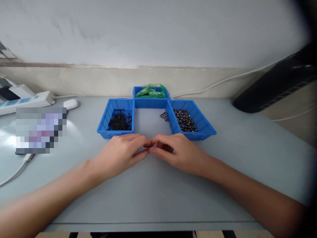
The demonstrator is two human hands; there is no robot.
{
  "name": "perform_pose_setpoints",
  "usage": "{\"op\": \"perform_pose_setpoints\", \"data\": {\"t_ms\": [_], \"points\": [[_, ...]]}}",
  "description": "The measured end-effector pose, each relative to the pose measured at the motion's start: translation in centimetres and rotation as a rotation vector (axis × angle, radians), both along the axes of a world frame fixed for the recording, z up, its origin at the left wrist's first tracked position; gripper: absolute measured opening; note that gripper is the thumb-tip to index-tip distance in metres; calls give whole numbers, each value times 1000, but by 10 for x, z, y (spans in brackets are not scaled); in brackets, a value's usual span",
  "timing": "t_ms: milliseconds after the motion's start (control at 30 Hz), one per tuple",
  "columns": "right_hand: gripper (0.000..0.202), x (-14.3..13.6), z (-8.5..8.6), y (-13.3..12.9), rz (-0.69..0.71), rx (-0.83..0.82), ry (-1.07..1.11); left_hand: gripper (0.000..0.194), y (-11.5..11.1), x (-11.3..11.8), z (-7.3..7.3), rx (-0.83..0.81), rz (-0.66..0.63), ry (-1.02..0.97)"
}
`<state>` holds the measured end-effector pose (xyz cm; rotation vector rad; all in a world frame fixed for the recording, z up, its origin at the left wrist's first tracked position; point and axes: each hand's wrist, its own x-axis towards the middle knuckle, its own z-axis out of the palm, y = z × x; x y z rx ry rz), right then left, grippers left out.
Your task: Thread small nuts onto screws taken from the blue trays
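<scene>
My left hand [123, 153] and my right hand [179, 152] meet fingertip to fingertip over the table, just in front of the blue bins. Both are pinched around a small dark piece [147, 147], mostly hidden by the fingers. Black screws [120, 121] fill part of the left blue bin [115, 135]. In the right blue bin [201, 134] lie many small metal parts [184, 120]. A few more metal parts [163, 116] rest on the table against that bin's left side. Green plastic bags [152, 91] sit in the back blue bin [151, 103].
At the left are a power strip [42, 99], a white earbud case [70, 104] and a blurred-out device [41, 130] with a white cable [15, 173]. A black cylindrical object [269, 86] leans at the back right, near a thin white cable [223, 81].
</scene>
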<state>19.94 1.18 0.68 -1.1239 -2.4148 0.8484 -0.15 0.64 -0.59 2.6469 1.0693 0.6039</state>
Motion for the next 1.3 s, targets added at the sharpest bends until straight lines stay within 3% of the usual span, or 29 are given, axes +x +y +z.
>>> {"op": "perform_pose_setpoints", "data": {"t_ms": [400, 867, 1300], "points": [[9, 2, 1, 0, -58, 11, 5, 16, 0, 1, 6, -18, 26, 79], [14, 1, 0, 2, 73, 34, -72, 24, 0, 2, 8, 1, -33, 165], [7, 1, -3, -1, -10, 68, -17, 24, -3, 3, 12, 20, -33, 181]]}}
